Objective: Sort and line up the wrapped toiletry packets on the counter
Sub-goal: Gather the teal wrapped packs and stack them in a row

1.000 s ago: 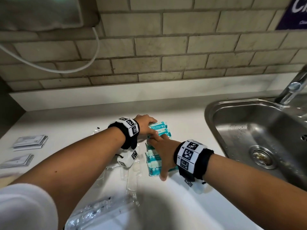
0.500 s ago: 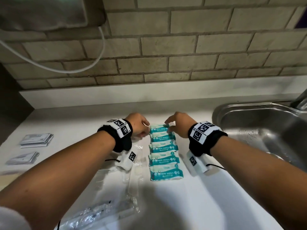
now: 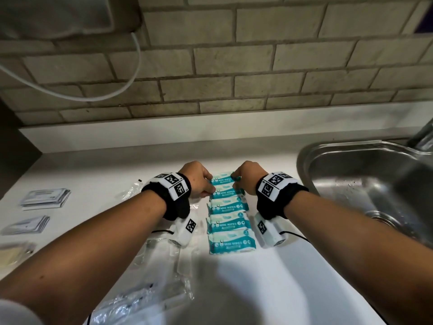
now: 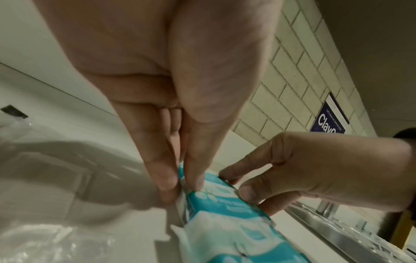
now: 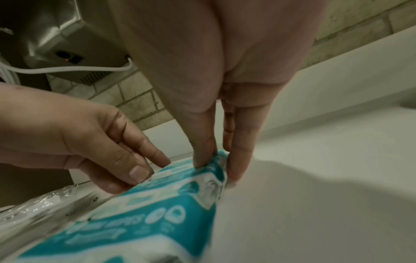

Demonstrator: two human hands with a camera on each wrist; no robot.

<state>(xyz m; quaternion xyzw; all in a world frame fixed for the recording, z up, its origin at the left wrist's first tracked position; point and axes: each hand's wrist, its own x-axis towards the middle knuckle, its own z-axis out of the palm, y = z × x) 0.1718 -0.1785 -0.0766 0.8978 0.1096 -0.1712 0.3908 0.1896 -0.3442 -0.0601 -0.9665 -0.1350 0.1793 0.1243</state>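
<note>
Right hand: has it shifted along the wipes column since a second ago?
Yes. The right hand has gone from the column's near packets to the farthest mini wipes packet, toward the backsplash, pinching its right end.

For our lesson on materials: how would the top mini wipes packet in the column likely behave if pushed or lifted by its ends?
The farthest packet, pinched at both ends by the left hand and right hand, looks soft: its wrapper crinkles there. It lies flat, so it should probably slide, not roll. The glossy film may be slippery.
</note>
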